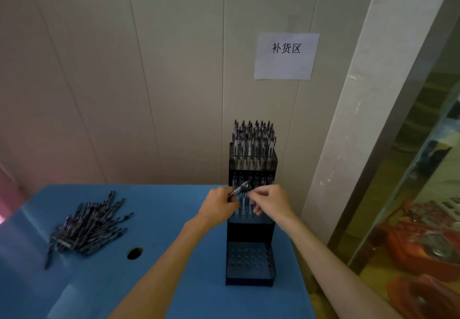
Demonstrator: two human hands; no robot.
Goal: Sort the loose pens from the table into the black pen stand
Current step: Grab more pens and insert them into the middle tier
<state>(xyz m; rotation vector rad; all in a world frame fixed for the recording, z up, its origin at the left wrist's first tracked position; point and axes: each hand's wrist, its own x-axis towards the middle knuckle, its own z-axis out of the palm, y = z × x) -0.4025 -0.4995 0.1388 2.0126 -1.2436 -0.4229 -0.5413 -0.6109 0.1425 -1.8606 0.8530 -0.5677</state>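
A tall black tiered pen stand (251, 234) stands on the blue table against the wall. Its top tier is packed with upright pens (254, 142). The middle tier holds several pens, and the bottom tier (249, 259) shows bare holes. My left hand (217, 205) and my right hand (270, 200) meet in front of the middle tier, both pinching one dark pen (240, 189) that lies tilted between them. A heap of loose dark pens (87, 231) rests on the table's left side.
The blue table (174, 281) has a round hole (134, 253) left of the stand. A paper sign (286, 56) hangs on the panelled wall. To the right a white pillar and a glass pane reflect red items.
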